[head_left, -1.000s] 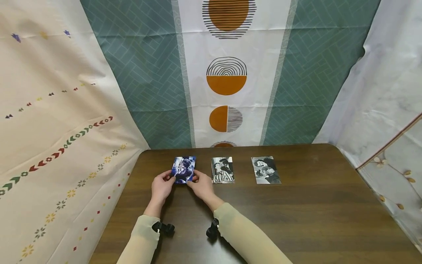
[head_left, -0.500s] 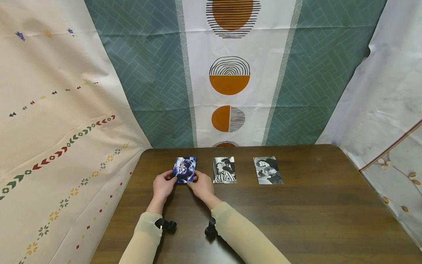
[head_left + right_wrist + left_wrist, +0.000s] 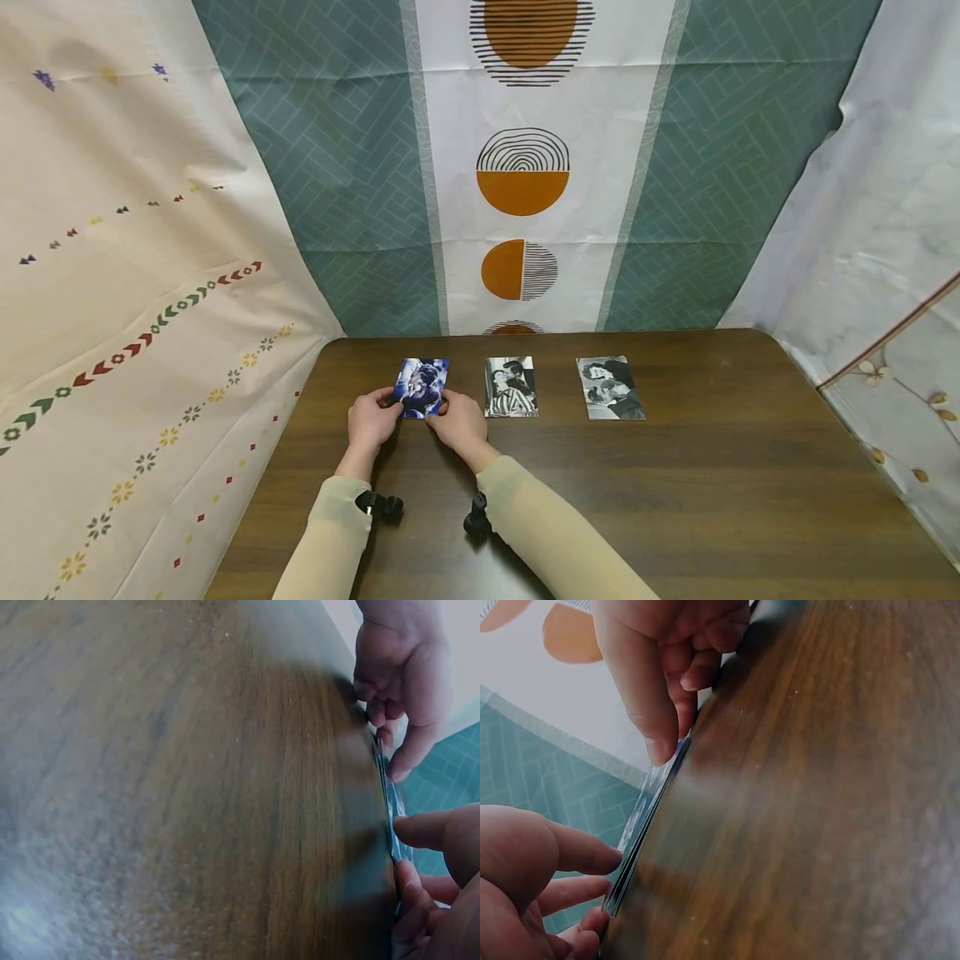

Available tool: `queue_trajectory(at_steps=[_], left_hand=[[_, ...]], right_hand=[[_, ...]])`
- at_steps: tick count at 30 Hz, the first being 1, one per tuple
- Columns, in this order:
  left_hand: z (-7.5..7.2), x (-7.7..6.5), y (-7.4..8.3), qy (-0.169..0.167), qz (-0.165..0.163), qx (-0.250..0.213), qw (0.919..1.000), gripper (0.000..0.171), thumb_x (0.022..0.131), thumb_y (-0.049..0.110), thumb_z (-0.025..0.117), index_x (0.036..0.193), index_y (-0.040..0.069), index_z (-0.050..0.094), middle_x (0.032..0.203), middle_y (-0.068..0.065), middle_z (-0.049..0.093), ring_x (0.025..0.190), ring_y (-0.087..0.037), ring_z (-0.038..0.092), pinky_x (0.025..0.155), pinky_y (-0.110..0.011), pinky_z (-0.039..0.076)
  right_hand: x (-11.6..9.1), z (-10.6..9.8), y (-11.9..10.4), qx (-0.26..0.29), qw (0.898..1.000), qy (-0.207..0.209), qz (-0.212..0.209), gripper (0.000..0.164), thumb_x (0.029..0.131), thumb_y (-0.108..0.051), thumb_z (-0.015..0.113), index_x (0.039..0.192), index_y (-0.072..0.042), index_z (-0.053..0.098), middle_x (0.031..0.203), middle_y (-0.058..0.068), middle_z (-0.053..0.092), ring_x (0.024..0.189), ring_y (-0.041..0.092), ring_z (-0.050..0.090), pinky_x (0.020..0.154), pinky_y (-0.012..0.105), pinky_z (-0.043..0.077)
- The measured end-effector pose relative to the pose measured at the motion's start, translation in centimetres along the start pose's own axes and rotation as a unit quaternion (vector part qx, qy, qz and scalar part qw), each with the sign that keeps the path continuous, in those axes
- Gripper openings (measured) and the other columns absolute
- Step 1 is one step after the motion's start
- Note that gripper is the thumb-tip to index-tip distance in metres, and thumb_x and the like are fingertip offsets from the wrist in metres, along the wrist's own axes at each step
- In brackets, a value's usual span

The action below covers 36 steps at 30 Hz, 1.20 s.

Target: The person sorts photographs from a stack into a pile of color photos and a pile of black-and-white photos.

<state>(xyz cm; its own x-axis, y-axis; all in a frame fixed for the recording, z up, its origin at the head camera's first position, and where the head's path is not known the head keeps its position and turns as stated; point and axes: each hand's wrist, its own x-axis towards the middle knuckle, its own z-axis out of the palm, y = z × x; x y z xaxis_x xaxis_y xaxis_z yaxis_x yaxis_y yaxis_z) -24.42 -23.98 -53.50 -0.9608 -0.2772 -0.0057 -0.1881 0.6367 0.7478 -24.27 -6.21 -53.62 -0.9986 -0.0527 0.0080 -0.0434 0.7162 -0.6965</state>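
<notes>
A small stack of photo cards, its top blue-and-white photo card [image 3: 422, 388] showing, lies at the left of the table near the back edge. My left hand [image 3: 374, 422] holds its left side and my right hand [image 3: 459, 420] its right side, both thumbs at the near corners. Seen nearly edge-on in the left wrist view, the stack [image 3: 646, 819] shows thin layers slightly apart, with thumbs on the face and other fingers at the sides. To the right lie a black-and-white photo card [image 3: 511, 387] and another black-and-white photo card [image 3: 611, 388], both untouched.
The brown wooden table [image 3: 697, 492] reaches back to a green-and-white patterned cloth [image 3: 360, 208]. A cream cloth [image 3: 165, 367] hangs along the left side and a pale cloth [image 3: 892, 275] along the right. Each wrist carries a small black camera.
The held photo cards have shifted very slightly right and turned a little. Both hands keep their hold. The head view swung a little between the first two frames; the other two photo cards stay put.
</notes>
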Motion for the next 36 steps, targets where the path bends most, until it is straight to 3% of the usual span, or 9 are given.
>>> queue_trajectory(at_steps=[8,36], left_hand=[[-0.05,-0.05,0.09,-0.003,0.006,0.022,0.9997,0.046,0.096,0.018,0.071,0.138,-0.001,0.070,0.107,-0.018,0.062,0.110,-0.043,0.049,0.092,-0.055,0.040],[0.16,0.03,-0.29,0.001,-0.005,0.008,1.0000,0.046,0.096,0.018,0.073,0.138,-0.001,0.070,0.109,-0.018,0.061,0.113,-0.042,0.048,0.095,-0.054,0.040]], right_hand=[[0.05,-0.22,-0.09,-0.011,1.000,-0.001,-0.009,0.056,0.088,-0.029,0.086,0.139,-0.013,0.072,0.084,-0.012,0.067,0.087,0.016,0.067,0.070,0.036,0.053],[0.05,-0.13,0.07,-0.022,1.000,-0.004,-0.009,0.052,0.089,-0.026,0.085,0.139,-0.017,0.073,0.081,-0.012,0.061,0.082,0.013,0.061,0.065,0.034,0.048]])
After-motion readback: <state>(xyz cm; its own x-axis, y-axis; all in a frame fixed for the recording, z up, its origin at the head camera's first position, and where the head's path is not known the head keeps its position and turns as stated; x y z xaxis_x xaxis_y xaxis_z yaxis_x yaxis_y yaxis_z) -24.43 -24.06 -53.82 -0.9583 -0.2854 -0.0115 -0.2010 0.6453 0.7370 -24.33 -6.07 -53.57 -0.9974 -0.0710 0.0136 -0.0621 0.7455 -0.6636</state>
